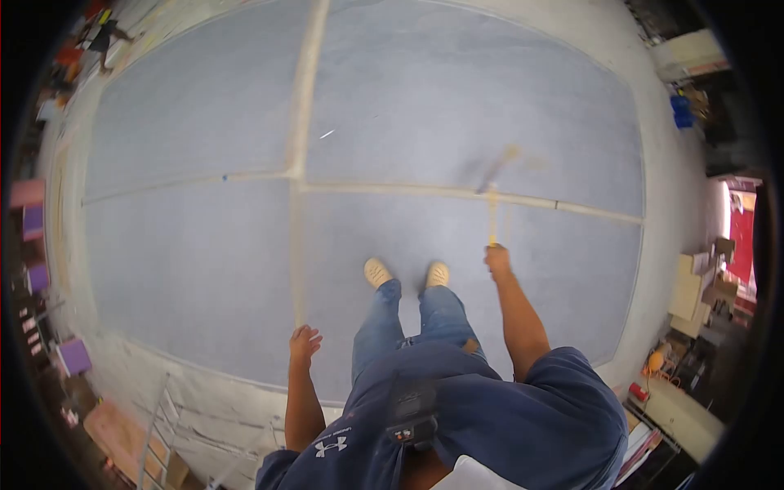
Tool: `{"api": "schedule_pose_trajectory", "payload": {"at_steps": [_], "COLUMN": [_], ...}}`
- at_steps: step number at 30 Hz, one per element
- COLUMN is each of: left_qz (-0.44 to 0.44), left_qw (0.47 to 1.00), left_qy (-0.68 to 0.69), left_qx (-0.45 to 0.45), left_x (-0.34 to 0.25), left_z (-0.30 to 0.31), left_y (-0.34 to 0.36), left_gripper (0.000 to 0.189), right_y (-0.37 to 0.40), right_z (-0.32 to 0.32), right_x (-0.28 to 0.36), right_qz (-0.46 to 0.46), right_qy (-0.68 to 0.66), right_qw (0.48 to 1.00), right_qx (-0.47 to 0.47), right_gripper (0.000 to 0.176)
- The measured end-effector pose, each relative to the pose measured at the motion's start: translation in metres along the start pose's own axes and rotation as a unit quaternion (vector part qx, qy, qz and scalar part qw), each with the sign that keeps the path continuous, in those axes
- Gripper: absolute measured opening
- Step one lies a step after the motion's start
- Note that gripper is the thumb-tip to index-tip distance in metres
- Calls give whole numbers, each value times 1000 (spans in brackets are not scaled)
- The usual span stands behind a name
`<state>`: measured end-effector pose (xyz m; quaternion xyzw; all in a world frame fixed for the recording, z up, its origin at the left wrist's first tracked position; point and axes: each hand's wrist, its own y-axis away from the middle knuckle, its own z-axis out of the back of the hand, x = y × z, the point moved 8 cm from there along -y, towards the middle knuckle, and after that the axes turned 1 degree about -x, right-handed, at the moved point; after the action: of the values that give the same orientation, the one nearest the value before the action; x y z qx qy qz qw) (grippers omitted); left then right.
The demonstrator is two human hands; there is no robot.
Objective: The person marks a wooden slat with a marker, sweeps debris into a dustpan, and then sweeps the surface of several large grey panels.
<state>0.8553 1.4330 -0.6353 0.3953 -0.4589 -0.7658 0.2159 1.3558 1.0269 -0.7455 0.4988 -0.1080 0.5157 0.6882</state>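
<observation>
My right hand (pixel 497 260) is closed around a long thin yellow-handled tool (pixel 492 219). It reaches forward from my fist, over the grey floor sheet (pixel 392 237). Motion smears the tool's head, which slants up to the right across a pale strip (pixel 523 198); its kind I cannot make out. Out to my left side hangs my left hand (pixel 305 343), fingers apart and holding nothing, near the lower end of another pale strip (pixel 299 245).
Beneath me, my cream shoes (pixel 377 273) stand on the grey surface. Purple boxes (pixel 74 356) and a metal frame (pixel 160 420) lie along the left. Cartons (pixel 690 298) line the right edge. Another person (pixel 104 37) is at the far left.
</observation>
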Motion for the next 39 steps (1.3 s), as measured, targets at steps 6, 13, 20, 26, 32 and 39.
{"api": "schedule_pose_trajectory", "payload": {"at_steps": [6, 13, 20, 26, 32, 39], "left_qz": [29, 74, 152, 120, -2, 5], "left_qw": [999, 995, 981, 990, 998, 995], "left_qy": [-18, 32, -8, -67, -64, -97], "left_qx": [37, -51, -122, -39, 4, 17], "left_x": [15, 45, 18, -74, -205, -232], "left_z": [-24, -16, -53, -154, -223, -227], "left_y": [9, 29, 84, 47, 13, 2], "left_gripper": [43, 44, 40, 40, 39, 40], "right_y": [63, 47, -182, -349, -452, -338], "right_z": [-184, -409, -481, -125, 158, 70], "right_x": [123, 242, 250, 203, 117, 138], "right_qz": [185, 162, 151, -148, -59, 261], "right_qy": [205, 232, -23, -71, 22, 318], "right_qw": [923, 837, 884, 964, 994, 911], "right_qx": [268, 468, 442, 210, -90, -29], "right_gripper": [29, 25, 20, 23, 15, 8]}}
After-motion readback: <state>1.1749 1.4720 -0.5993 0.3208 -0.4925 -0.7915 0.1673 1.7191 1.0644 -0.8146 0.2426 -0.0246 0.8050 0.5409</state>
